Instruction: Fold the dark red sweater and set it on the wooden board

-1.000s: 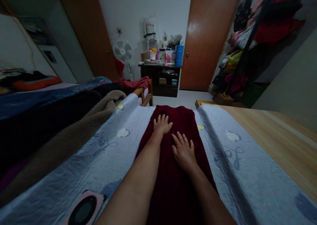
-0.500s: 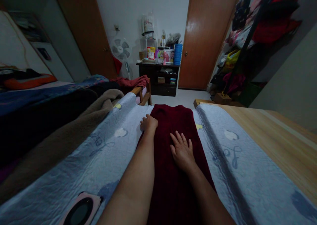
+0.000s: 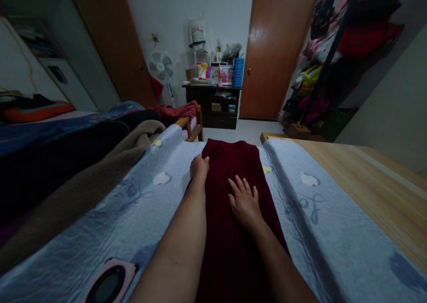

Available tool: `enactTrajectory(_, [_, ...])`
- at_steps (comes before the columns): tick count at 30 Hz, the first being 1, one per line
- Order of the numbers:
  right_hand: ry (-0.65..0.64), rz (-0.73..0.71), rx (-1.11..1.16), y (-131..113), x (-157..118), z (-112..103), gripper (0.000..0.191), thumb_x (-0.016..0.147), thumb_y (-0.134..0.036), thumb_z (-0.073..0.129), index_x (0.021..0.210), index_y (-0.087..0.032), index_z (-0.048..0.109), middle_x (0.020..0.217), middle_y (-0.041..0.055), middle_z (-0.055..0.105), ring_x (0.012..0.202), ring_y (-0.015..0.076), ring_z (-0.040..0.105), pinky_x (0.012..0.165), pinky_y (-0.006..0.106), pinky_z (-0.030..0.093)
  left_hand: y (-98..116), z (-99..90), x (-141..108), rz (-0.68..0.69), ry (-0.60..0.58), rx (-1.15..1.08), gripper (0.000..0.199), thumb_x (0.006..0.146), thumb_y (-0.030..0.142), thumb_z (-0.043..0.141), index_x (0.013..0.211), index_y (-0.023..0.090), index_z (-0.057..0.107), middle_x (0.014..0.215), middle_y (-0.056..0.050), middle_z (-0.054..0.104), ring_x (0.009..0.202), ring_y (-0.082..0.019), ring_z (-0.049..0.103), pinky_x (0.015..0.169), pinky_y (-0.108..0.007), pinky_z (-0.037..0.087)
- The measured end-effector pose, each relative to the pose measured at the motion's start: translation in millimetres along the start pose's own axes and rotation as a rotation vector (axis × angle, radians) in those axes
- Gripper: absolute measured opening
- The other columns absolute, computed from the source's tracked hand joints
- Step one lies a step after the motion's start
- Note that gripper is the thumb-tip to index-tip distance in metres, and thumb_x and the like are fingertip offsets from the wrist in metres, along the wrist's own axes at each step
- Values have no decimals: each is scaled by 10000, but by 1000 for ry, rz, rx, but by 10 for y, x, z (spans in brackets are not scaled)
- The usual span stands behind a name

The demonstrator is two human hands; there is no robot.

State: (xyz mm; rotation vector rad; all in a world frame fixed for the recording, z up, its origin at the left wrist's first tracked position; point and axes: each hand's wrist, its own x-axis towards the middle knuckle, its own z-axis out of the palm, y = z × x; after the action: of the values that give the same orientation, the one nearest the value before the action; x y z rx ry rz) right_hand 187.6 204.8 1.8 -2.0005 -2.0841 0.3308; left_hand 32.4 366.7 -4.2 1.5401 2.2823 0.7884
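A long dark red cloth (image 3: pixel 233 160) lies flat down the middle of a pale blue patterned blanket (image 3: pixel 333 205). At its upper left edge, my left hand (image 3: pixel 199 166) is closed, the fingers pinching the cloth's border. Lower and to the right, my right hand (image 3: pixel 245 203) rests flat on the red cloth with its fingers spread. Both forearms reach over the cloth from below.
A pink device with a dark round face (image 3: pixel 110 283) lies on the blanket at the lower left. Brown and dark bedding (image 3: pixel 100 160) is heaped at the left. A wooden board (image 3: pixel 373 169) extends at the right. Beyond stand a fan (image 3: pixel 162 67) and a dark cabinet (image 3: pixel 213 107).
My left hand's fingers, spread somewhat before, are now drawn together at the cloth's edge, and that edge has shifted slightly left. My right hand has stayed in nearly the same place.
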Motion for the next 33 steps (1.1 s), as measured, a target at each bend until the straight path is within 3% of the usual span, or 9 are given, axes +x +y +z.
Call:
enactTrajectory(10, [6, 1, 21, 3, 7, 15, 527, 935, -317, 358, 1459, -336, 309, 1568, -23, 195, 1442, 228, 132, 1133, 541, 68, 13, 55, -12, -59, 87, -32, 338, 944, 343, 362, 1092, 177, 616, 1079, -167, 688, 1014, -290, 649, 801, -371, 482])
enactTrajectory(17, [-4, 6, 31, 3, 12, 15, 528, 934, -331, 355, 1460, -334, 308, 1570, -31, 183, 1443, 226, 122, 1137, 537, 60, 2, 75, 74, 1, 10, -59, 305, 813, 366, 624, 1064, 193, 603, 1055, -123, 703, 978, -264, 664, 773, -312, 480])
enactTrajectory(21, [-12, 12, 21, 0, 11, 6, 537, 933, -335, 356, 1466, -337, 290, 1572, -38, 168, 1445, 222, 113, 1138, 539, 62, 19, 75, 55, 22, 0, -55, 281, 820, 402, 606, 992, 181, 637, 1021, -135, 705, 965, -282, 661, 765, -327, 482])
enactTrajectory(24, [-11, 14, 21, 1, 9, 7, 537, 932, -336, 357, 1465, -340, 291, 1572, -40, 170, 1445, 224, 118, 1136, 545, 69, 83, 33, -39, 3, 61, -40, 319, 872, 390, 526, 1080, 162, 606, 1089, -164, 670, 1038, -307, 621, 824, -379, 474])
enactTrajectory(26, [-5, 9, 25, 5, 10, 12, 536, 932, -333, 358, 1464, -338, 295, 1570, -38, 176, 1444, 228, 124, 1134, 549, 72, 158, -19, -121, 7, 173, -22, 385, 891, 371, 493, 1211, 159, 527, 1233, -175, 589, 1165, -322, 534, 914, -428, 433])
enactTrajectory(28, [-1, 4, 24, 9, 12, 18, 538, 929, -327, 364, 1463, -331, 302, 1569, -34, 180, 1442, 231, 132, 1133, 551, 75, 251, -73, -194, 94, 313, 6, 418, 894, 342, 487, 1278, 179, 466, 1332, -158, 505, 1243, -313, 453, 984, -448, 382])
enactTrajectory(30, [-1, 0, 24, 15, 15, 24, 540, 925, -322, 371, 1461, -325, 307, 1569, -33, 182, 1440, 235, 138, 1131, 555, 79, 342, -104, -245, 289, 336, 44, 370, 901, 317, 472, 1252, 202, 487, 1314, -126, 514, 1227, -276, 460, 1004, -414, 369])
enactTrajectory(31, [0, -2, 24, 17, 17, 26, 541, 924, -322, 373, 1461, -323, 309, 1568, -34, 184, 1440, 237, 140, 1130, 558, 83, 379, -104, -262, 397, 275, 73, 345, 907, 318, 458, 1231, 209, 506, 1286, -114, 537, 1205, -257, 480, 1002, -392, 373])
enactTrajectory(33, [2, -7, 24, 22, 21, 28, 543, 923, -323, 372, 1462, -319, 307, 1568, -32, 186, 1440, 240, 139, 1129, 562, 88, 424, -64, -284, 532, 33, 161, 375, 918, 367, 430, 1253, 213, 498, 1289, -104, 549, 1206, -239, 487, 1017, -381, 362])
